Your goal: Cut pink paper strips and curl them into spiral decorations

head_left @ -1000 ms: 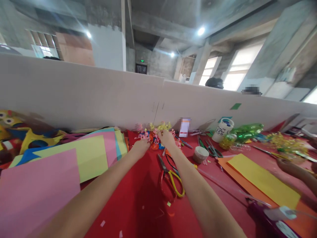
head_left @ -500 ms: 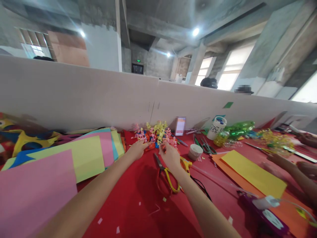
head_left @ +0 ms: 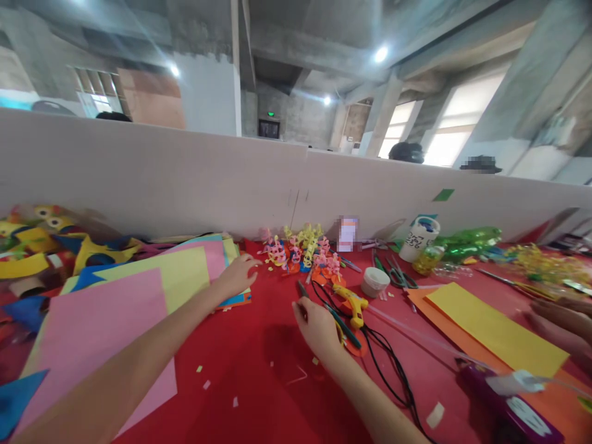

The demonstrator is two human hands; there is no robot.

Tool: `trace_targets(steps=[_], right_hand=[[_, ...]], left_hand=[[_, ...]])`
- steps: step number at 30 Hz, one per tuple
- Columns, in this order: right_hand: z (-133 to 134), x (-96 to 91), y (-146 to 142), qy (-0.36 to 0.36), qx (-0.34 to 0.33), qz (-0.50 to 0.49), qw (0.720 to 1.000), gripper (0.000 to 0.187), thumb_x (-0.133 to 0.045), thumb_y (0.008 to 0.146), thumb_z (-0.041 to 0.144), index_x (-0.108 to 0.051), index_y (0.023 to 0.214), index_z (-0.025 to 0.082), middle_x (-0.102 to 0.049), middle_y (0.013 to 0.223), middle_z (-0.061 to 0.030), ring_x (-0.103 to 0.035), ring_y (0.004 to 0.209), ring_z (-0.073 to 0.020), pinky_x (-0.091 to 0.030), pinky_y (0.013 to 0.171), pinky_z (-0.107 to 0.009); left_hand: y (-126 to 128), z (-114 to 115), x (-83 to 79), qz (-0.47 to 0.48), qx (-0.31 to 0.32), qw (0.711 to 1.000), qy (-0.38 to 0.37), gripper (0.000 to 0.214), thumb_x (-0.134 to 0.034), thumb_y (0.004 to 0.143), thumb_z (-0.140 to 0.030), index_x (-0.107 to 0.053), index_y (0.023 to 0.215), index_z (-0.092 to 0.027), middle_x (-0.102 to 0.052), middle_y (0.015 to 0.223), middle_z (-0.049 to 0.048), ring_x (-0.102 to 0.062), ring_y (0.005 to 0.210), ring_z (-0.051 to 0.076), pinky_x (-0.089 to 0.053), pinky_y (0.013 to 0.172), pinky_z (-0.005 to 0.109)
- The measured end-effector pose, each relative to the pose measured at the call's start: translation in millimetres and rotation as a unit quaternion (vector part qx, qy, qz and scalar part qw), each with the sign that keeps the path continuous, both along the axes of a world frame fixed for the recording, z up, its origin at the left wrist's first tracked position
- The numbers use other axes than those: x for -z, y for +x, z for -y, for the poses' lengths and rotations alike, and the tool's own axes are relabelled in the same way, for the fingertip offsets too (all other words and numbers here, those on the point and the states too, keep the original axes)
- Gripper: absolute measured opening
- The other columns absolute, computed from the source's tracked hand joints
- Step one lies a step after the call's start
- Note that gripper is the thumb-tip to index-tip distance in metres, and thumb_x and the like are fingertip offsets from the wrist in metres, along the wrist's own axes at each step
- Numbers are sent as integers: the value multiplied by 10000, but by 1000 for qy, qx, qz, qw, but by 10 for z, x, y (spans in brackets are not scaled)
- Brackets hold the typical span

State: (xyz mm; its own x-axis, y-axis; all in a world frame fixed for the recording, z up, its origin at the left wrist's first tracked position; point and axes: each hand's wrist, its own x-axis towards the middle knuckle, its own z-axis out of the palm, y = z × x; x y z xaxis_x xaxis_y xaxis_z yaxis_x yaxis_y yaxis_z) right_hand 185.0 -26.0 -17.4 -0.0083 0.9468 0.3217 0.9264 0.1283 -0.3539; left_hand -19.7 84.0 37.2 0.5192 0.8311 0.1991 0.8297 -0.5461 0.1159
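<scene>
My left hand (head_left: 235, 276) hovers by the right edge of a stack of coloured paper sheets (head_left: 185, 271), its fingers loosely spread and nothing in them. My right hand (head_left: 318, 325) is low over the table, fingers curled around the scissors (head_left: 302, 288). Only the dark blade tip and a bit of yellow handle show; the rest is under the hand. Behind both hands stands a cluster of pink and yellow curled paper flowers (head_left: 305, 246). Just right of my right hand lie a yellow glue gun (head_left: 354, 302) and a dark green pen-like tool (head_left: 346, 330).
A white cup (head_left: 375, 282), dark-handled scissors (head_left: 398, 274) and a marked white container (head_left: 419, 239) stand right of centre. Orange and yellow sheets (head_left: 494, 327) lie by a purple power strip (head_left: 509, 394). A black cable (head_left: 398, 364) loops nearby. Another person's hand (head_left: 564, 317) is far right.
Both hands have left the paper flowers. My left hand moved left toward the paper stack; my right hand came down and nearer, onto the scissors. The view has turned slightly left.
</scene>
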Motion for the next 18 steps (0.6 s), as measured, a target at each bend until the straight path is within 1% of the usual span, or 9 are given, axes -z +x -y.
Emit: trace_targets(steps=[2, 4, 7, 8, 10, 12, 14, 16, 18], right_hand=[[29, 28, -22, 3, 0, 26, 1000, 405, -325, 948, 330, -614, 713, 171, -685, 628, -51, -629, 563, -136, -257, 491, -228], [66, 49, -58, 5, -14, 44, 999, 514, -257, 960, 378, -613, 655, 167, -673, 582, -62, -613, 519, -133, -237, 484, -237], [146, 62, -119, 14, -67, 45, 997, 653, -161, 952, 469, -604, 580, 167, -649, 529, -72, -590, 479, -130, -226, 480, -248], [178, 59, -137, 10, -85, 40, 996, 685, -139, 944, 493, -594, 549, 168, -633, 505, -71, -581, 469, -129, -227, 479, -250], [244, 39, -164, -12, -112, 25, 993, 711, -121, 930, 531, -568, 505, 175, -587, 453, -52, -558, 449, -127, -228, 473, -249], [302, 3, -182, -39, -133, 14, 990, 690, -140, 918, 551, -568, 523, 182, -559, 447, -32, -545, 451, -130, -246, 471, -243], [344, -38, -195, -46, -156, 12, 987, 621, -196, 909, 555, -613, 634, 187, -591, 537, -31, -575, 529, -146, -310, 511, -233], [367, -64, -212, -19, -183, 17, 983, 497, -294, 889, 553, -652, 852, 210, -644, 758, -59, -614, 717, -183, -393, 633, -257], [371, -52, -234, 30, -210, 29, 977, 432, -424, 835, 561, -601, 1092, 263, -614, 1037, -96, -583, 942, -235, -417, 772, -332]], left_hand=[[-314, 138, -85, -13, -15, 999, -25, 305, -425, 818, -241, -668, 971, -135, -665, 969, 104, -592, 957, 229, -404, 903, 329], [-680, 293, -187, -28, -36, 998, -54, 292, -448, 799, -301, -682, 904, -164, -697, 896, 74, -620, 880, 226, -435, 836, 320], [-1210, 536, -344, -61, -119, 986, -104, 384, -457, 771, -399, -655, 999, -161, -690, 981, 96, -620, 909, 249, -447, 794, 323], [-1357, 614, -380, -80, -140, 978, -129, 442, -482, 745, -425, -630, 1060, -153, -669, 1053, 112, -605, 964, 258, -437, 825, 324], [-1583, 760, -402, -116, -146, 970, -156, 592, -534, 693, -464, -560, 1179, -128, -585, 1215, 152, -532, 1103, 290, -379, 925, 355], [-1723, 883, -341, -136, -154, 965, -161, 767, -577, 652, -480, -428, 1314, -123, -476, 1335, 180, -428, 1217, 325, -319, 984, 397], [-1804, 972, -215, -137, -179, 964, -144, 902, -616, 614, -493, -305, 1389, -152, -360, 1419, 185, -282, 1310, 358, -272, 1011, 442], [-1857, 1022, -66, -118, -206, 964, -117, 943, -621, 604, -533, -251, 1412, -219, -307, 1452, 160, -227, 1330, 376, -267, 1003, 472], [-1903, 1038, 69, -104, -232, 962, -103, 980, -624, 586, -574, -224, 1418, -245, -281, 1462, 164, -214, 1324, 409, -268, 985, 509]])
